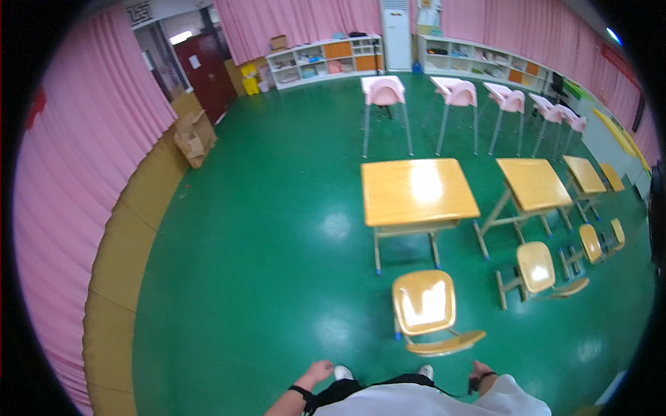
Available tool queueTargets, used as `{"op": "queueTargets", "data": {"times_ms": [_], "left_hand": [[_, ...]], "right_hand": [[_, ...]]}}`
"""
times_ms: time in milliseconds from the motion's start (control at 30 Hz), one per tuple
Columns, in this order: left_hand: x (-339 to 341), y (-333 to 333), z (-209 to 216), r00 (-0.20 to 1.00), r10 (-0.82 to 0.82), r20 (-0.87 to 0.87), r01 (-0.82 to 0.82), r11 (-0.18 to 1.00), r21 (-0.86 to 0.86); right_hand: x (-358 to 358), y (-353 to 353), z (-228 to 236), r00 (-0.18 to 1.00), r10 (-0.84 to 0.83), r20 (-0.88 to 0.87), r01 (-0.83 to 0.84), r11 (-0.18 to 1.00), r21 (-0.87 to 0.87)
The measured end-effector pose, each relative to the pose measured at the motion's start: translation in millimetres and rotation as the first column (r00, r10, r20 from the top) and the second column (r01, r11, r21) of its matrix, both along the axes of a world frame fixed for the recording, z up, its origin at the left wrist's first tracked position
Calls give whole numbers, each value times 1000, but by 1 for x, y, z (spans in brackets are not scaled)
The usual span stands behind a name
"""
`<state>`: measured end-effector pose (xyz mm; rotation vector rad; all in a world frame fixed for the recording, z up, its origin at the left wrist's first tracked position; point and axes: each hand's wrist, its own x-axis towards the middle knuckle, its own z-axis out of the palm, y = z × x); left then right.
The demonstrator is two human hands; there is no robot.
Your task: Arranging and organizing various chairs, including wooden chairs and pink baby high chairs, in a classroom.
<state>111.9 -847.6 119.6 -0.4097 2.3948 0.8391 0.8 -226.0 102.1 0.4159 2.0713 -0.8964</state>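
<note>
My left hand (320, 370) hangs beside my body at the lower edge, a dark band on its wrist. Its fingers are loosely curled, and nothing shows in them. On the other side, my right hand (480, 369) is held low with a finger stretched out and nothing visible in it; a dark band circles that wrist too. Closest to the right hand is a yellow wooden chair (424, 298), its backrest (446, 344) toward me and apart from the hand. Beyond the chair stands a yellow school desk (418, 192) on metal legs.
More yellow desks (533, 183) and chairs (535, 266) continue to the right. Pink high chairs (385, 93) with trays line up behind them. White shelves (326, 61) run along the back wall. A cardboard box (195, 139) leans near pink curtains (90, 152) at the left. The floor (257, 229) is green.
</note>
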Motion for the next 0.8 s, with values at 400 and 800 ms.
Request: {"op": "queueTargets", "data": {"times_ms": [400,800], "left_hand": [[-109,-298,-79,932,135,337,-236,930,283],[-338,-478,3,888,78,454,-61,997,-52]], "right_hand": [[-170,-326,88,802,320,505,-124,915,-383],[-508,-606,78,865,501,-32,-452,750,-483]]}}
